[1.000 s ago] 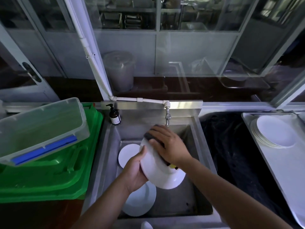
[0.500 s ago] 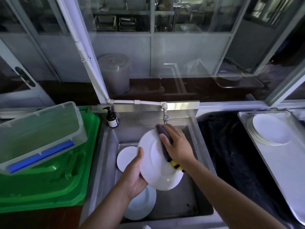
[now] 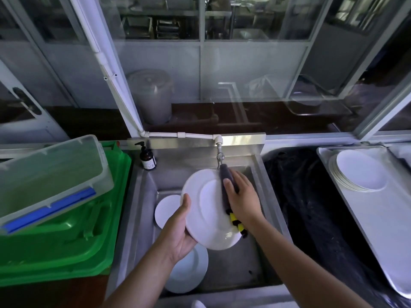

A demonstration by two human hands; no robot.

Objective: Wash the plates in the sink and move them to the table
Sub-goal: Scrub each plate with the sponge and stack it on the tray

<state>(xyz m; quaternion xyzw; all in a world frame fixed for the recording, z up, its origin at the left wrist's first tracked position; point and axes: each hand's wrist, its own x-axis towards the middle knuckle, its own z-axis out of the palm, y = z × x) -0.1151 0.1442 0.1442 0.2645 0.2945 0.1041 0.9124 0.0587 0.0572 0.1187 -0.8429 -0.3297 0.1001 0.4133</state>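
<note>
Hands [image 3: 180,232] scrubbing one plate [image 3: 206,210], two below

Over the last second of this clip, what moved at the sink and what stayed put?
The right hand slid the dark sponge from the held plate's upper left part across to its right rim, the sponge turning lengthwise along the rim. The left hand kept its grip on the plate's left edge. The two plates in the sink and the stack on the tray stayed put.
</note>
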